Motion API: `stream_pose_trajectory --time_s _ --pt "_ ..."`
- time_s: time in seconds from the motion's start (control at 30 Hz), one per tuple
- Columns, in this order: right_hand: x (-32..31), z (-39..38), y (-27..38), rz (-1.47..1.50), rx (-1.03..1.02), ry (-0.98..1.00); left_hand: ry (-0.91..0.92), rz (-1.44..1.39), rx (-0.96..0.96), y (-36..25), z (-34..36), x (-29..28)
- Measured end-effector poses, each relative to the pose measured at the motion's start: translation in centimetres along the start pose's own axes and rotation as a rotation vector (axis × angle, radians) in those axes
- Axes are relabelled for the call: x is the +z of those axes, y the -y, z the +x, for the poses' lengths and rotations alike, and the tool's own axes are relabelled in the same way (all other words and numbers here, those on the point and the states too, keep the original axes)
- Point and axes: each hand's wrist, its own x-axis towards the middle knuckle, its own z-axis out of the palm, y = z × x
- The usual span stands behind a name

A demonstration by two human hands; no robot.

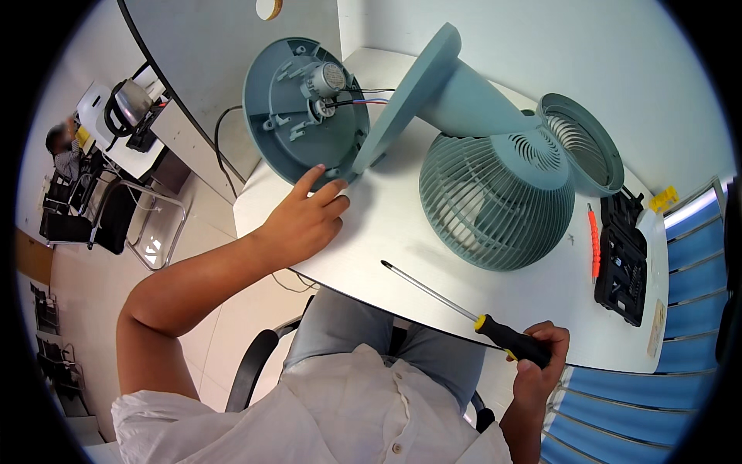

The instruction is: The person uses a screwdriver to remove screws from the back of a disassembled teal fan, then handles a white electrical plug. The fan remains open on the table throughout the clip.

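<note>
Fan [495, 209]: resting on its slatted grille on the desk [371, 224], its stem and flat foot slanting up leftward, the grille staying inside the front edge.
Base disc [297, 116]: standing tipped at the desk's left edge, its inner side facing the person, thin wires [367, 101] spanning the gap to the foot.
Left hand [305, 220]: reaching over the edge, index finger touching the disc's lower rim, the other fingers curling loosely, grasping nothing.
Right hand [545, 352]: wrapping its fingers around the handle of a screwdriver [502, 334], whose shaft is pointing inward across the front edge.
Open room: white desktop is showing between left hand and grille, and ahead of the screwdriver's tip.
Right side: a black tool case [622, 267] is lying open near the edge, an orange-handled tool [594, 243] lying just beside it.
</note>
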Motion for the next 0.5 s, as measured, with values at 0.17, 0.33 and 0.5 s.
stream_pose_trajectory --time_s 0.17,0.33,0.5 --pt "-0.2 -0.5 -0.3 0.032 -0.031 -0.025 -0.046 -0.016 -0.008 -0.4 0.1 0.5" --pt "0.4 -1.0 -1.4 -0.007 -0.174 -0.072 -0.373 -0.864 -0.301 -1.8 1.3 -2.3" --pt "1.9 -0.9 -1.7 -0.149 -0.456 -0.069 -0.763 -2.476 -0.566 -7.0 3.4 -4.0"
